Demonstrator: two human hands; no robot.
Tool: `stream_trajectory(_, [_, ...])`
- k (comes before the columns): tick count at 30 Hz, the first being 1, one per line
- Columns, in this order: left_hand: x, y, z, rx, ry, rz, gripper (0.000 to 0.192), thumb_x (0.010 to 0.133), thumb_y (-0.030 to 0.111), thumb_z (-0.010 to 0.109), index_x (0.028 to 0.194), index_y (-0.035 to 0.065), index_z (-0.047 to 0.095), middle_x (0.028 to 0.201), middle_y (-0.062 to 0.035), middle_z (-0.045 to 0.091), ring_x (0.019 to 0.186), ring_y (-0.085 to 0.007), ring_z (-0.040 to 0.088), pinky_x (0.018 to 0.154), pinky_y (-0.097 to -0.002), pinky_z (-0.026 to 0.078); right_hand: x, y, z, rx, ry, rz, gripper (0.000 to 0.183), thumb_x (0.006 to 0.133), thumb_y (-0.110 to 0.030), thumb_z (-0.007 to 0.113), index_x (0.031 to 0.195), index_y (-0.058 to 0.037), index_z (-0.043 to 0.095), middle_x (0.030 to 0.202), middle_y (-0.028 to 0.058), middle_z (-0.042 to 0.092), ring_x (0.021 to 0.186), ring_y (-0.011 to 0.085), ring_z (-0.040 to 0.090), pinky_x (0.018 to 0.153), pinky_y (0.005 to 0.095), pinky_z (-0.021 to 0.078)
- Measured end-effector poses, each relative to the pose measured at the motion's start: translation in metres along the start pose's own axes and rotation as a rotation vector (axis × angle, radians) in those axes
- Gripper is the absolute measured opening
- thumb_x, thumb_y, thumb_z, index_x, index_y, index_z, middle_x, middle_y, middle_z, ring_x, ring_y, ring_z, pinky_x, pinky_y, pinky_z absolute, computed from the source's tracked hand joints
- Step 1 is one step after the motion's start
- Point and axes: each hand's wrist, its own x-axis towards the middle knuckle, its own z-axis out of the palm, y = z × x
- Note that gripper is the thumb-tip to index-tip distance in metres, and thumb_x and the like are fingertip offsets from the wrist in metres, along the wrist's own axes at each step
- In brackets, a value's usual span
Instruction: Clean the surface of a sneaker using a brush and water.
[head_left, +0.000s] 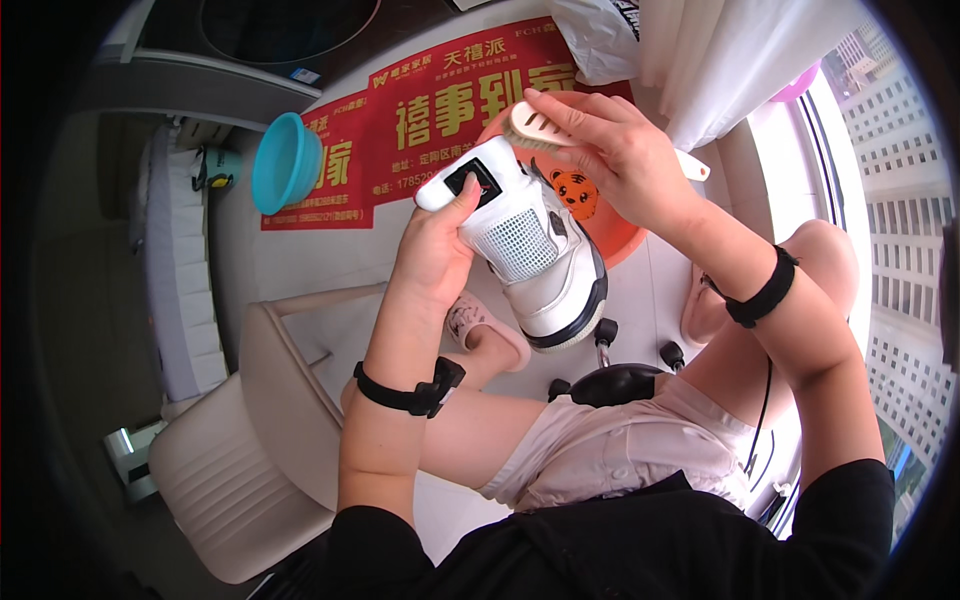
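Note:
My left hand (439, 244) grips a white sneaker (544, 277) by its tongue, with the thumb pressed on the tongue's black patch. The shoe hangs toe toward me, showing its mesh panel and dark-edged sole. In my right hand (619, 154) is a pale scrub brush (541, 126) with slots in its back and a white handle sticking out behind the wrist. Its bristles face the top edge of the tongue, close to it; whether they touch I cannot tell. An orange plastic basin (626, 244) with a cartoon animal face stands on the floor beneath, partly hidden by hands and shoe.
A turquoise basin (289, 165) stands by a red printed mat (442, 97) bearing writing. To the left is a beige chair (232, 465). A white plastic bag (600, 41) and white curtain (705, 67) are near the window. Stool casters (606, 330) lie below the shoe.

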Motion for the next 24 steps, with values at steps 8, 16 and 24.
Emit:
stream_trajectory(8, [0.004,-0.003,-0.001,-0.057,0.037,0.000,0.041,0.103,0.014,0.056,0.142,0.0002,0.049,0.137,-0.0122,0.060,0.126,-0.0240,0.059,0.106,-0.0410,0.048,-0.006,-0.024,0.005,0.007,-0.120,-0.032,0.063,0.081,-0.008,0.074,0.140,-0.0222,0.062,0.091,0.0058,0.063,0.085,0.0262,0.061,0.076,0.0403,0.0537])
stream_trajectory(16, [0.002,0.004,-0.005,-0.060,0.081,0.030,0.039,0.102,0.014,0.059,0.137,0.0003,0.051,0.131,-0.0126,0.063,0.123,-0.0241,0.061,0.102,-0.0407,0.050,-0.014,-0.006,-0.003,-0.045,-0.098,0.025,0.062,0.079,-0.007,0.076,0.138,-0.0220,0.064,0.088,0.0054,0.064,0.083,0.0265,0.062,0.073,0.0396,0.0540])
stream_trajectory(24, [0.005,0.001,-0.005,-0.040,0.078,0.042,0.039,0.103,0.014,0.057,0.140,0.0001,0.050,0.133,-0.0124,0.062,0.123,-0.0244,0.061,0.103,-0.0411,0.050,-0.011,-0.022,0.006,-0.071,-0.124,-0.123,0.060,0.078,-0.009,0.076,0.135,-0.0235,0.066,0.086,0.0033,0.061,0.082,0.0252,0.060,0.071,0.0378,0.0532])
